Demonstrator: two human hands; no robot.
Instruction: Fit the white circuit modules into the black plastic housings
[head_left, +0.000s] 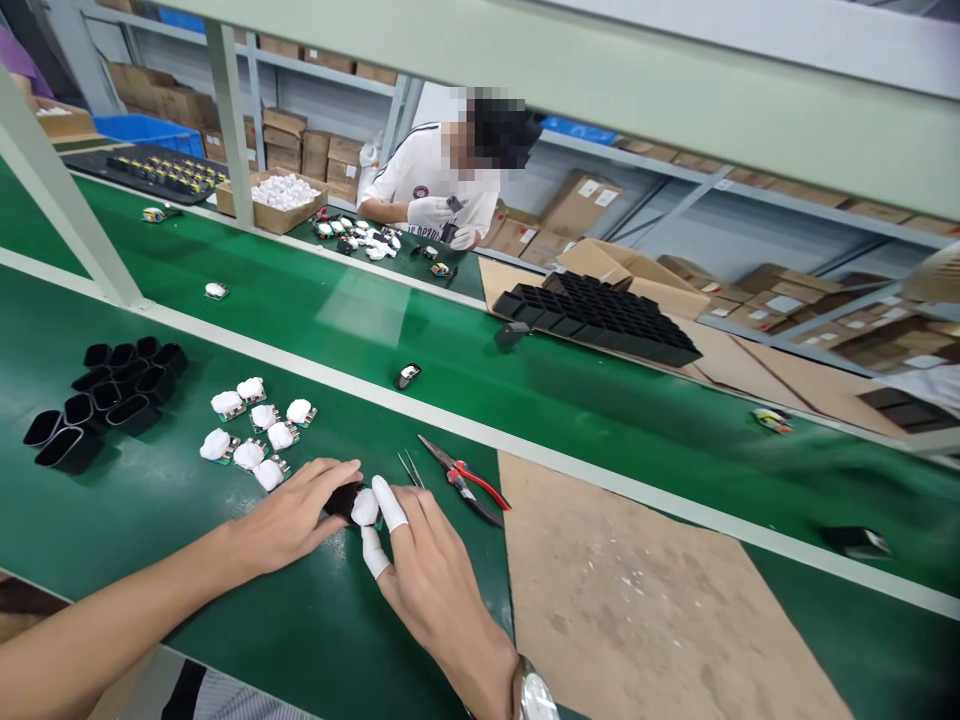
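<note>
My left hand (304, 510) is closed around a black plastic housing (343, 500), lying on its side just above the green bench. White finger cots cover the thumb and forefinger of my right hand (420, 545), which pinches a small circuit board (365, 508) topped with a white lump at the housing's open end. How far the board sits inside I cannot tell. Several similar boards with white lumps (249, 455) lie beyond my left hand. Farther left stand several open black housings (129, 412). Tweezers (410, 470) and red-handled pliers (463, 480) rest beyond my right hand.
A cardboard sheet (630, 580) covers the bench at right. Past a pale rail (450, 418), a green conveyor belt (322, 330) carries scattered parts. Across it, a person in white gloves (435, 190) handles a dark part beside rows of black housings (600, 315). A frame post (67, 190) rises at left.
</note>
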